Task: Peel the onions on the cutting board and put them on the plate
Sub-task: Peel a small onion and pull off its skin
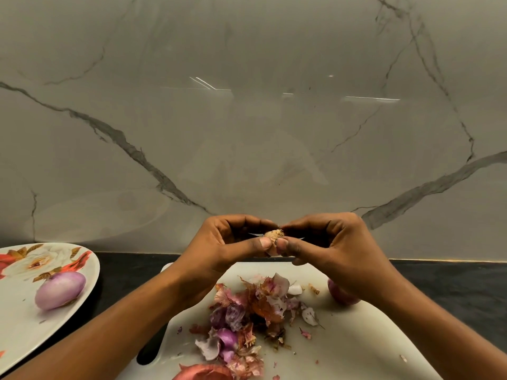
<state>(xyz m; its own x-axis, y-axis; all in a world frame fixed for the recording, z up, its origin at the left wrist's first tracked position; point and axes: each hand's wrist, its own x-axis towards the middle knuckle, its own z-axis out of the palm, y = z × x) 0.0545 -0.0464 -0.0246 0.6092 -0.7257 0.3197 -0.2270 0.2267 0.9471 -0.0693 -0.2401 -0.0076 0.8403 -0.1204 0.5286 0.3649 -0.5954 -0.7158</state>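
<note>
While left hand (233, 242) holds onion (273, 233), right hand (332, 242) pinches it.

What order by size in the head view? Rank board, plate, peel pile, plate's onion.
1. Board.
2. Plate, though cropped by the frame, so unsure against the board.
3. Peel pile.
4. Onion on the plate.

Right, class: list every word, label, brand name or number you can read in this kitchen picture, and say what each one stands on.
No readable text anywhere in the picture.
Plate: a flower pattern only, no lettering.
Cutting board, peeled onion, held onion: no print.
Marble wall: the bright streaks are reflections, not writing.
</note>
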